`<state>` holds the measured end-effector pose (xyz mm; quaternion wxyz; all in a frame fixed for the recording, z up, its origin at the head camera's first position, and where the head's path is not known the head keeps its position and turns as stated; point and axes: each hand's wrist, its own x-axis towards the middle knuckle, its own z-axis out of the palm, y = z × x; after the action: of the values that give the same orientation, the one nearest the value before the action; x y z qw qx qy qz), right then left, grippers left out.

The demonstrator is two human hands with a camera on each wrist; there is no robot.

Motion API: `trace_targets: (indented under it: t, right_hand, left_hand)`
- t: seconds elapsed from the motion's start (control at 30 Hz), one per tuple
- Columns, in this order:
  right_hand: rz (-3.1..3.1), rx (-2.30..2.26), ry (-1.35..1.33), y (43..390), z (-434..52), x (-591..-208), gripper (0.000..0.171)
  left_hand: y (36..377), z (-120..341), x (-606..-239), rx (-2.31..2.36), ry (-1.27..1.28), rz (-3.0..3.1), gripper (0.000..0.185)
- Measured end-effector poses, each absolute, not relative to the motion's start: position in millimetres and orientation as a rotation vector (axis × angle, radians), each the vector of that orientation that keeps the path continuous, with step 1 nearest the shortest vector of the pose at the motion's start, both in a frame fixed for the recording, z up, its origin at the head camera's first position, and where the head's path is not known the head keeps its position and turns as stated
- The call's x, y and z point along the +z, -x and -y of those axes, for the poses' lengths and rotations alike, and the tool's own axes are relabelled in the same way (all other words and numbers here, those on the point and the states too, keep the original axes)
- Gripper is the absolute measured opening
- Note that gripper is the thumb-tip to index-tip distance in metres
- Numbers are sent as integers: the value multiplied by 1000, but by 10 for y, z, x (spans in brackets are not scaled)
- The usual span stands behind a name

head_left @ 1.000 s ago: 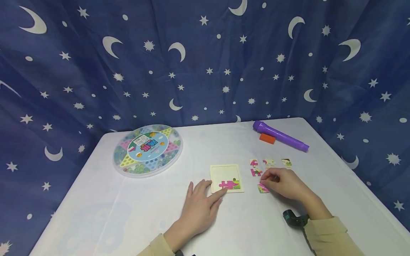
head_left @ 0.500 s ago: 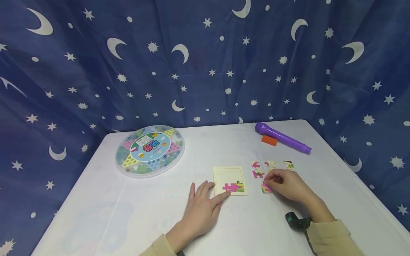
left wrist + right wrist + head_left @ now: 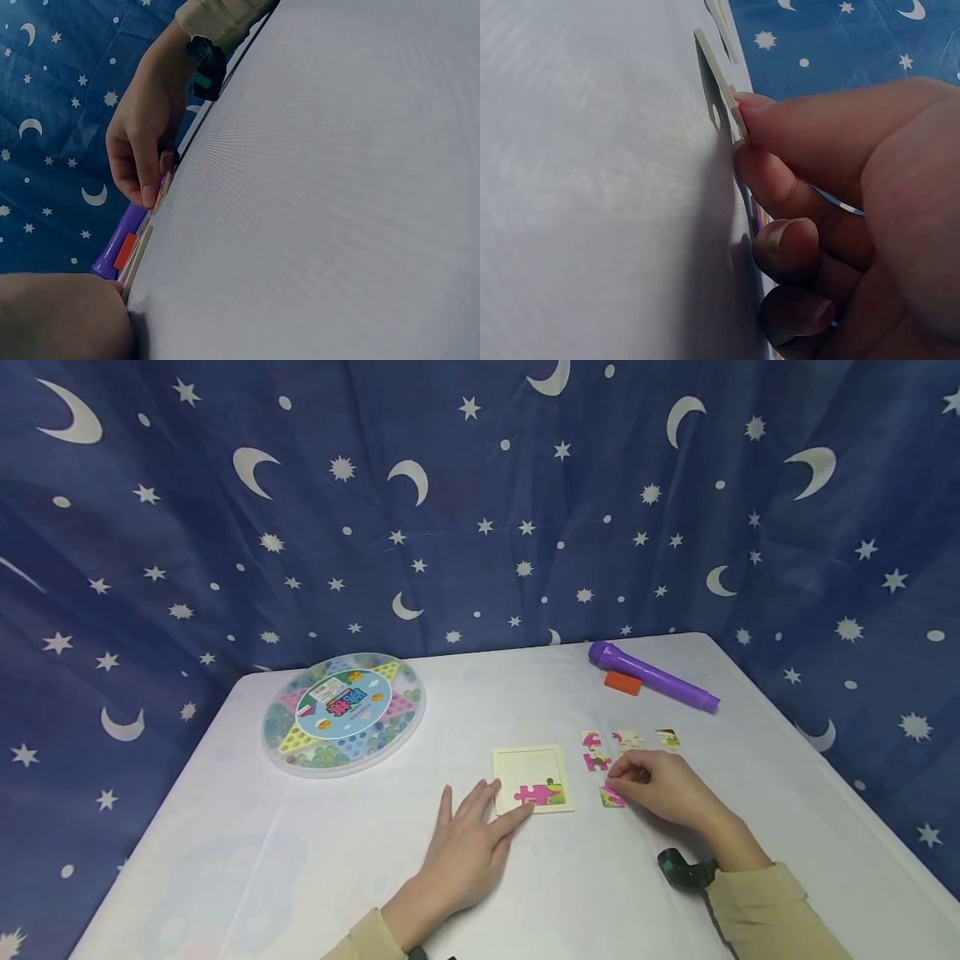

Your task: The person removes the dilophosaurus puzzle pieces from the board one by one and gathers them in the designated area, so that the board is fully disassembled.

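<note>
My left hand (image 3: 465, 852) lies palm down beside a pale square puzzle tray (image 3: 527, 768), its fingers extended and touching the tray's left and bottom edges. Inside, joined pink and green pieces (image 3: 538, 794) fill part of the lower right; the rest shows bare base. To the right, my right hand (image 3: 667, 789) pinches a pink and green puzzle piece (image 3: 611, 797) between thumb and forefinger. In the right wrist view this puzzle piece (image 3: 718, 71) appears edge-on and tilted, one end raised off the table. Its other fingers are curled beneath the palm.
Several loose puzzle pieces (image 3: 597, 761) lie just beyond my right hand, some partly hidden by it. Behind them are a purple toy microphone (image 3: 660, 678) and an orange block (image 3: 622, 683). A round marble board game (image 3: 345, 714) sits at the back left, before a blue curtain (image 3: 480, 510).
The head view shifts slightly. Both hands stay in nearly the same places, with the left at the tray and the right still pinching the puzzle piece.
</note>
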<state>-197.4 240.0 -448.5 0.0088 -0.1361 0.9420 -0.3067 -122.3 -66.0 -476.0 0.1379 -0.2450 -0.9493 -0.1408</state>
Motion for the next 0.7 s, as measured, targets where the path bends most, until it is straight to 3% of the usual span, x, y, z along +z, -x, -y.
trace_targets:
  t: [0.7]
  right_hand:
    - [-2956,-916,386,1971,-2346,-4467,13]
  left_hand:
    - [1178,629,-4737,-426,737,2714,42]
